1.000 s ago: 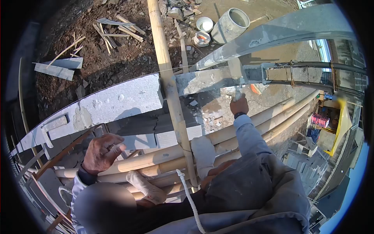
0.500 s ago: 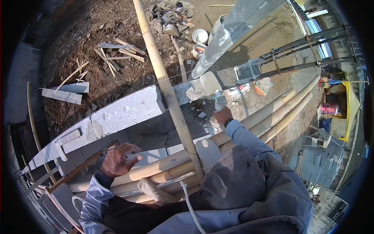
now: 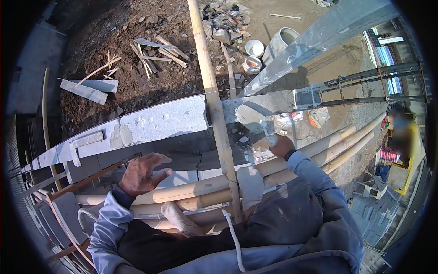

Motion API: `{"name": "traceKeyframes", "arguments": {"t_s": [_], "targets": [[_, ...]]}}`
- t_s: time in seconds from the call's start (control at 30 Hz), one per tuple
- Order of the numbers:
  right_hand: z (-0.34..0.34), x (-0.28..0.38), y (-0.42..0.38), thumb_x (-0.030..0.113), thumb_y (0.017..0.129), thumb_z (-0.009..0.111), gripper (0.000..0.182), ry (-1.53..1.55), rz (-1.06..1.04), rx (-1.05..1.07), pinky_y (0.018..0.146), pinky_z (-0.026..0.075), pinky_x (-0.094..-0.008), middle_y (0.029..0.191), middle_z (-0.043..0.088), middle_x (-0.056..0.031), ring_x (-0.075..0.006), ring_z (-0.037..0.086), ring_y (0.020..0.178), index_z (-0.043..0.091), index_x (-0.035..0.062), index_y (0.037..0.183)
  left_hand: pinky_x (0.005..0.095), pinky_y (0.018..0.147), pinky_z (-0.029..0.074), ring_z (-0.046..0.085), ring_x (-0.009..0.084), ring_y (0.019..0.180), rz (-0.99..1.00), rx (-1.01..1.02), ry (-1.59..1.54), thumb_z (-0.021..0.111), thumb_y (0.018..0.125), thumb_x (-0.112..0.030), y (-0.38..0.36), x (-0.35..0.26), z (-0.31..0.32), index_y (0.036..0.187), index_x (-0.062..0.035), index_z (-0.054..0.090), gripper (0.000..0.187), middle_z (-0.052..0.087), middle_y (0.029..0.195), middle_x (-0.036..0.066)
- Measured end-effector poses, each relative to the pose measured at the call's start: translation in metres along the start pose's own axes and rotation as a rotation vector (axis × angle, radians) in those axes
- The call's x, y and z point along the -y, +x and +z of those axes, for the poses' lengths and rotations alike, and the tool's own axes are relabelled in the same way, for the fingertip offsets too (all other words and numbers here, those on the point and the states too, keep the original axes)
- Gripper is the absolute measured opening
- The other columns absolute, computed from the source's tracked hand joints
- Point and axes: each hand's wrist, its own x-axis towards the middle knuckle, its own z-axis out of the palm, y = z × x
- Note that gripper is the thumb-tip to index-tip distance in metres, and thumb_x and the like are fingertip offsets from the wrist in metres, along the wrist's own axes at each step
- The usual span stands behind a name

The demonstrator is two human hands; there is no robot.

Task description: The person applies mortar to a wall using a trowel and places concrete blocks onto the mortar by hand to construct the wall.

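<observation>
My right hand [image 3: 282, 147] is closed around the handle of a mortar-smeared trowel [image 3: 263, 124]. Its blade end reaches the top of the block wall, where grey mortar [image 3: 250, 111] lies to the right of a bamboo pole [image 3: 211, 86]. Over the near side of the wall, my left hand [image 3: 143, 173] hangs with fingers apart, holding nothing. Pale blocks [image 3: 157, 122] form the wall's left stretch. On them rests an L-shaped, hammer-like tool [image 3: 86, 142].
Bamboo poles [image 3: 182, 194] run under me, with my covered feet [image 3: 178, 217] on them. A grey column [image 3: 319, 41] leans across the upper right. Rebar [image 3: 360, 82] extends from the wall's right end. Buckets [image 3: 254, 48], rubble and wood scraps [image 3: 159, 52] lie below.
The view has shifted, so the wall and ground appear farther right. My right hand stays on the trowel at the mortar; my left hand remains spread and has moved slightly.
</observation>
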Motion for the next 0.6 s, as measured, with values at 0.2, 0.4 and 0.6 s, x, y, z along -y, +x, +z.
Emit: {"name": "traceKeyframes", "arguments": {"t_s": [0.2,0.4,0.6], "targets": [[-0.021,-0.033,0.008,0.035,0.071,0.073,0.05,0.051,-0.022,-0.109,0.083,0.052,-0.0461,0.093,0.069,-0.0221,-0.0381,0.066,0.091,0.064,0.0042,0.109,0.0397,0.078,0.053,0.067,0.0335,0.092,-0.09,-0.027,0.019,0.069,0.086,-0.034,-0.002,-0.006,-0.007,0.109,-0.007,0.065,0.035,0.067,0.106,0.015],[-0.046,-0.078,0.002,0.034,0.072,0.073,0.044,0.324,0.224,-0.039,0.083,0.052,-0.0438,0.095,0.069,-0.0213,-0.0371,0.066,0.093,0.065,0.002,0.102,0.0401,0.079,0.053,0.066,0.0338,0.094,-0.117,-0.012,-0.039,0.068,0.086,-0.035,-0.002,-0.004,-0.004,0.109,-0.007,0.065,0.036,0.067,0.107,0.015],[0.055,0.019,0.016,0.028,0.075,0.072,0.039,0.579,0.41,-0.337,0.066,0.056,-0.0401,0.082,0.069,-0.0177,-0.0298,0.069,0.072,0.063,-0.0027,0.098,0.0399,0.08,0.053,0.066,0.0336,0.095,-0.039,0.066,-0.018,0.068,0.087,-0.034,0.025,-0.008,0.005,0.11,-0.0068,0.065,0.036,0.066,0.107,0.016]]}}
